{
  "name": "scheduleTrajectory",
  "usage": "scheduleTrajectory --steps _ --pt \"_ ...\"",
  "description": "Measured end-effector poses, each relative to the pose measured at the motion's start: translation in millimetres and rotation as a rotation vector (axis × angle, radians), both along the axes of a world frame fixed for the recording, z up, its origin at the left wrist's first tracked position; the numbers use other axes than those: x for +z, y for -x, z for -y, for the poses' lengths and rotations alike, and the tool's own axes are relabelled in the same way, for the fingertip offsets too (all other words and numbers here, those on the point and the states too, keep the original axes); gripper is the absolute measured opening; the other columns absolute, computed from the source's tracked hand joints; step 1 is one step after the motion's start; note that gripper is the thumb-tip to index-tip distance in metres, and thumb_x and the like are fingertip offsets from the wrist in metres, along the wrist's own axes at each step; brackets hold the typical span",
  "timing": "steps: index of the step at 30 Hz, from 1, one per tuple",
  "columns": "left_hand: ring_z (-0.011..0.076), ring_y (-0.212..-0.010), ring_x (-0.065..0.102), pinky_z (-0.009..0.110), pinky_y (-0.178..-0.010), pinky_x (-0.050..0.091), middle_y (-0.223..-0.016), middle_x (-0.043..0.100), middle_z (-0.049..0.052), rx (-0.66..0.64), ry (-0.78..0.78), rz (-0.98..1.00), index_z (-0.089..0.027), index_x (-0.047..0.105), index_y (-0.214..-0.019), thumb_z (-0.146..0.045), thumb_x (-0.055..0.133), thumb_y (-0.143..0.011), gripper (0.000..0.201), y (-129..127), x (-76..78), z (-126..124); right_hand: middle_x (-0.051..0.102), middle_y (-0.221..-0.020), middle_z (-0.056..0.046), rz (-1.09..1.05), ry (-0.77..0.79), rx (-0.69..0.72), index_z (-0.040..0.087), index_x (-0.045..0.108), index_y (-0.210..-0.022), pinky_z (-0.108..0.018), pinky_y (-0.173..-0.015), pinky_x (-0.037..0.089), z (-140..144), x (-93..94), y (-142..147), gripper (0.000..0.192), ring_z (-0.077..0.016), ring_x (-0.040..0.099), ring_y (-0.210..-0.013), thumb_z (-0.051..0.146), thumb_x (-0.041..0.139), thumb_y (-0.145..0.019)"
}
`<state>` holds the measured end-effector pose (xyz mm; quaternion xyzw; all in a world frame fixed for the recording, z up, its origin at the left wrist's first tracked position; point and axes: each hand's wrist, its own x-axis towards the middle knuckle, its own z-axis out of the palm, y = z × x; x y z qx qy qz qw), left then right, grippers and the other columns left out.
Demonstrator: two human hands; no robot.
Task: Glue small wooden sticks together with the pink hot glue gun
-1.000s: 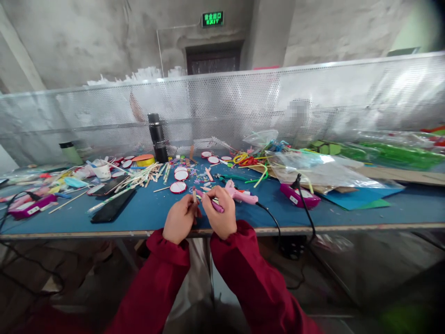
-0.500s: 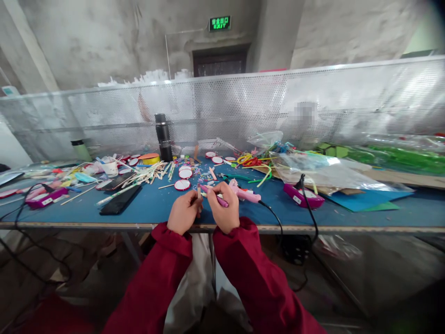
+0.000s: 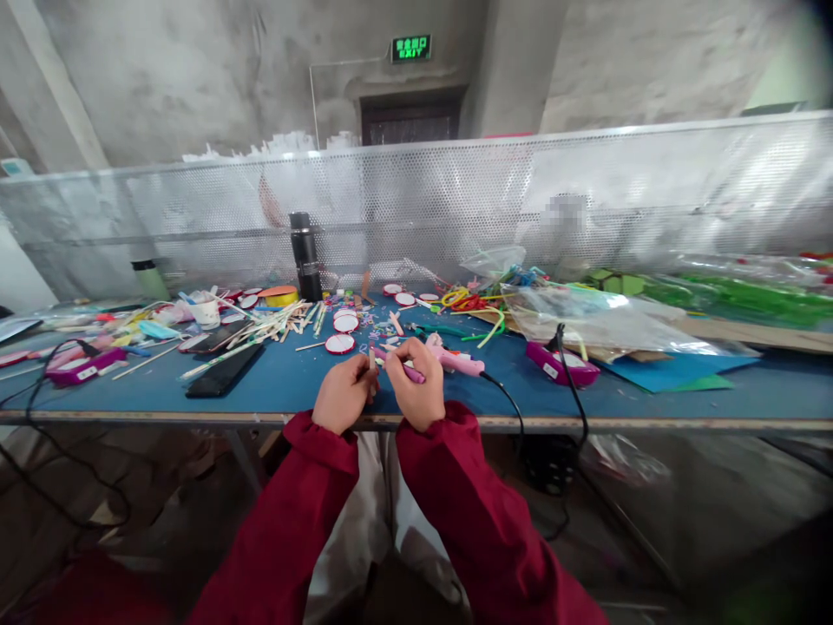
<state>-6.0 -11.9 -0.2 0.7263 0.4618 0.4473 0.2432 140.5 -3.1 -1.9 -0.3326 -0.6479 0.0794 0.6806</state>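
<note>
Close to the table's front edge, my left hand (image 3: pixel 339 395) is closed in a pinch round a short wooden stick (image 3: pixel 372 357), which stands roughly upright. Beside it my right hand (image 3: pixel 417 389) grips a purple marker pen (image 3: pixel 412 373) like a writing tool. The pen's front end points at the stick; whether its tip touches the wood I cannot make out. Just right of my right hand lies a pink glue gun (image 3: pixel 463 361) with a black cord. Beyond my hands are white discs with red rims (image 3: pixel 339 345) and scattered small coloured bits (image 3: pixel 370 328).
A black bottle (image 3: pixel 305 260) stands at the back, near loose wooden sticks (image 3: pixel 286 321). Left of my hands is a black phone (image 3: pixel 225 373). Purple boxes with cords (image 3: pixel 563 365) (image 3: pixel 86 367) sit on both sides. Plastic bags (image 3: pixel 566 312) cover the right, before a perforated metal screen (image 3: pixel 423 208).
The view has shifted slightly. Both hands keep their grip on the stick and the marker pen, nearly in the same place.
</note>
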Motion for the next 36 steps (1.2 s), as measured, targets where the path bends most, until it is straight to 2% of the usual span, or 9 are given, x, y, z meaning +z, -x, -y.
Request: scheduleTrajectory --steps 5,13,20,36 --pt "0.0131 -0.052 0.059 0.025 -0.056 0.043 -0.073 0.070 -0.001 -0.034 0.026 0.060 -0.021 0.057 -0.082 -0.033 0.051 -0.097 0.021 -0.4 -1.0 0.3 0.058 -0.069 0.003 0.011 0.002 -0.019 0.024 0.052 -0.071 -0.033 -0.071 0.044 -0.4 -0.8 -1.0 0.020 -0.0168 0.055 -0.069 0.021 0.058 -0.090" --pt "0.0134 -0.052 0.060 0.026 -0.055 0.044 -0.073 0.070 -0.002 -0.030 0.005 0.029 -0.022 0.054 -0.084 -0.027 0.049 -0.097 0.015 1.2 -0.4 -0.3 0.057 -0.069 0.003 0.000 0.008 -0.010 0.025 0.051 -0.070 -0.034 -0.071 0.045 2.2 1.4 -0.8 0.022 -0.0167 0.055 -0.068 0.021 0.057 -0.091" --pt "0.0127 -0.051 0.058 0.025 -0.056 0.044 -0.074 0.070 -0.002 -0.024 0.010 0.028 -0.022 0.057 -0.084 -0.029 0.049 -0.098 0.017 1.4 -1.7 -0.6 0.061 -0.071 0.002 0.006 0.018 0.004 0.025 0.054 -0.072 -0.035 -0.071 0.047 3.6 2.3 -1.2 0.022 -0.0177 0.057 -0.070 0.021 0.057 -0.093" --pt "0.0142 -0.051 0.059 0.027 -0.056 0.043 -0.071 0.068 -0.003 -0.016 0.001 0.010 -0.023 0.055 -0.084 -0.029 0.046 -0.099 0.019 -0.6 1.9 3.8 0.060 -0.068 0.003 0.028 0.003 0.010 0.025 0.052 -0.070 -0.033 -0.070 0.046 1.5 1.2 -1.0 0.023 -0.0170 0.056 -0.067 0.021 0.056 -0.092"
